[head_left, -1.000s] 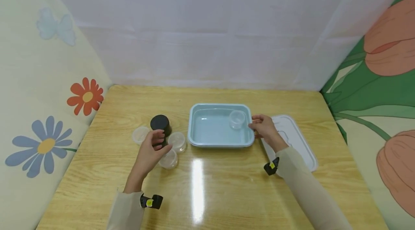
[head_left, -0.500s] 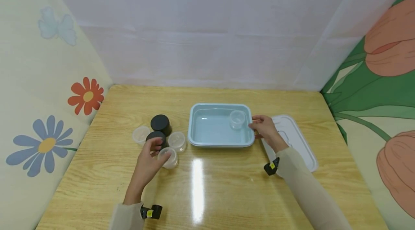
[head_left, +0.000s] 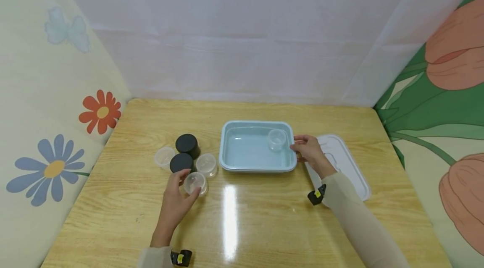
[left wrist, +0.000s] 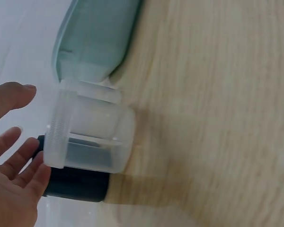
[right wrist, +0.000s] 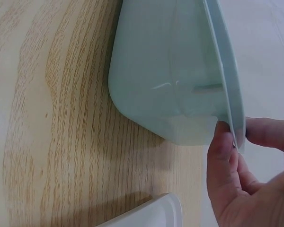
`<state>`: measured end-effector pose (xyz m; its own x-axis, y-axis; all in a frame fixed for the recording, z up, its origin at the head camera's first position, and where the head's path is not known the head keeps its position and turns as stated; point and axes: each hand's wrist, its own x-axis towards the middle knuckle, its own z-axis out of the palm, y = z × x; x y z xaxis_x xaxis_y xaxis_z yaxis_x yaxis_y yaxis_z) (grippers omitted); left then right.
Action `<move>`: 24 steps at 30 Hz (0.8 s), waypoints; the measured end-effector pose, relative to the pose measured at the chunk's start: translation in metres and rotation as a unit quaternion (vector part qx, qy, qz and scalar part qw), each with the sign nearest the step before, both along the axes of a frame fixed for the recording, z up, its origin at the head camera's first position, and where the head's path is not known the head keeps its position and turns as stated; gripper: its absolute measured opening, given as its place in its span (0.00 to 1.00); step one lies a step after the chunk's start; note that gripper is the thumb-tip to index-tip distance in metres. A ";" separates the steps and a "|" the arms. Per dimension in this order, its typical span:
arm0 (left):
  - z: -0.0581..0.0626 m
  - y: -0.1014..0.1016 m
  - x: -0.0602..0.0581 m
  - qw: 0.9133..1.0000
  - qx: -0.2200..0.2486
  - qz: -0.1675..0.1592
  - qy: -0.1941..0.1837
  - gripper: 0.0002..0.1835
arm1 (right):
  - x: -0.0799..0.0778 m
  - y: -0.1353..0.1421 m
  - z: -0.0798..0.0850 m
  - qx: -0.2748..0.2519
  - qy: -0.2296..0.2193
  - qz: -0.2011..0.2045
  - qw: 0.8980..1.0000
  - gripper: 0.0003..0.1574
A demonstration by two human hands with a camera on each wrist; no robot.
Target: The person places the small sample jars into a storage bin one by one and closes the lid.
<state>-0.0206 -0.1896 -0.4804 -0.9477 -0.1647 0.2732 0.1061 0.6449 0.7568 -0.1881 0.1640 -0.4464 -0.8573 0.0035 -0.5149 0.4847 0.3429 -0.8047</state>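
My left hand [head_left: 177,198] is at a clear lidded cup [head_left: 195,183], with fingers and thumb spread on either side of it. In the left wrist view the thumb stands apart from this clear cup [left wrist: 102,130], and the fingertips are beside its lid; contact is hard to tell. Behind it are two black-lidded jars [head_left: 182,163] and another clear cup [head_left: 206,164]. My right hand [head_left: 311,153] pinches the right rim of a light blue plastic tub [right wrist: 170,61] between thumb and fingers. Inside the tub, at its right end, sits one clear cup [head_left: 277,139].
A white lid [head_left: 345,163] lies flat on the wooden table [head_left: 272,226], right of the tub and partly under my right forearm. A round translucent cup or lid [head_left: 164,156] is left of the jars. A white cloth [head_left: 242,66] hangs behind the table.
My left hand has moved down, from over the front black-lidded jar to around the nearest clear cup, so that jar now shows. My right hand keeps its pinch on the tub.
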 end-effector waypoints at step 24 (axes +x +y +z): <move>-0.035 0.010 0.003 0.994 0.079 0.050 0.054 0.38 | -0.002 0.000 -0.003 0.008 -0.006 -0.006 1.000 0.30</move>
<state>-0.0178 -0.1796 -0.5152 -0.8909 -0.3052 0.3363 0.1345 0.5300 0.8373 -0.1898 0.1640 -0.4492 -0.8507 0.0221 -0.5252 0.4987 0.3498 -0.7930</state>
